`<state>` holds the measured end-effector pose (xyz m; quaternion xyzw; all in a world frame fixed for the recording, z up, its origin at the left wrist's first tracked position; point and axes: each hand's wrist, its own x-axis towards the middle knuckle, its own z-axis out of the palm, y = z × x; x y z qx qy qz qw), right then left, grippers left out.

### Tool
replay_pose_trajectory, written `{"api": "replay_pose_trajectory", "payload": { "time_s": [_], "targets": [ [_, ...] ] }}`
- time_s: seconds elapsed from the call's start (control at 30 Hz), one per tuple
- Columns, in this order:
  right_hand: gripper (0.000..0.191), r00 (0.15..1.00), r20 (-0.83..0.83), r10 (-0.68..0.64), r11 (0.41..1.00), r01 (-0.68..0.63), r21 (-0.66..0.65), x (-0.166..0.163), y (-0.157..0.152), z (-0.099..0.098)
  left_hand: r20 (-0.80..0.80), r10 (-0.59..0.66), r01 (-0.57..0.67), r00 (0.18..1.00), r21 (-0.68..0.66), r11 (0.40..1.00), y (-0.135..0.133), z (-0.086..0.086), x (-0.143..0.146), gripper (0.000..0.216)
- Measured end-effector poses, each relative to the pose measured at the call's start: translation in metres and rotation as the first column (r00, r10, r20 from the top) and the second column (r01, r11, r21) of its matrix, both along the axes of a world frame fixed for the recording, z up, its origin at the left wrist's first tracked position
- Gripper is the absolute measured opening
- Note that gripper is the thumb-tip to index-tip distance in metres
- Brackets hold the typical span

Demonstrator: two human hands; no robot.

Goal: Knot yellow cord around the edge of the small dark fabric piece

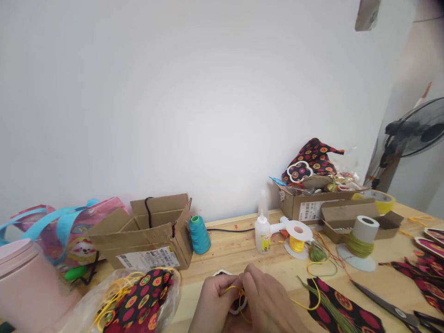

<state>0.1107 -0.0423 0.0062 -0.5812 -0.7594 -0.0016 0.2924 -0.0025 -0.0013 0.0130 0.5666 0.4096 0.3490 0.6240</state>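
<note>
1. A small patterned fabric piece (239,303) sits at the table's (243,252) near edge, mostly hidden between both hands; its long axis cannot be told.
2. It shows dark cloth with a white rim, wound with yellow cord (231,290).
3. The left hand (215,300) and right hand (267,300) pinch the cord, fingers closed on it.

on the wooden surface (225,252) an open cardboard box (149,238) sits just beside a teal thread cone (199,234). a white glue bottle (262,234) stands near a yellow cord spool (297,238) and a green cord spool (360,238). scissors (388,303) lie at the right. a 2nd box (312,201) holds patterned fabric (310,162). a fan (412,132) stands beyond.
</note>
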Motion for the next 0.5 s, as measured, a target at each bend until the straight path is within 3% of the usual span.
{"api": "replay_pose_trajectory", "payload": {
  "time_s": [0.13,0.27,0.4,0.5],
  "targets": [
    [0.015,0.997,0.020,-0.069,0.996,0.070,-0.052,0.001,0.001,-0.005,-0.024,-0.015,0.015,1.000,0.008,1.000,-0.002,0.002,0.002,0.022],
    [0.012,0.998,-0.059,0.001,0.996,-0.006,-0.093,0.013,0.000,0.002,-0.040,-0.018,0.018,0.999,0.007,1.000,-0.002,0.000,0.002,0.017],
    [0.015,0.944,-0.328,0.021,0.985,-0.075,-0.153,0.023,0.003,0.006,-0.122,0.036,-0.023,0.992,0.104,0.994,0.001,-0.007,-0.002,0.020],
    [0.018,0.824,-0.567,0.001,0.951,-0.176,-0.253,0.028,0.004,0.006,-0.208,0.095,-0.044,0.973,0.237,0.970,0.001,-0.011,-0.005,0.025]
  ]
}}
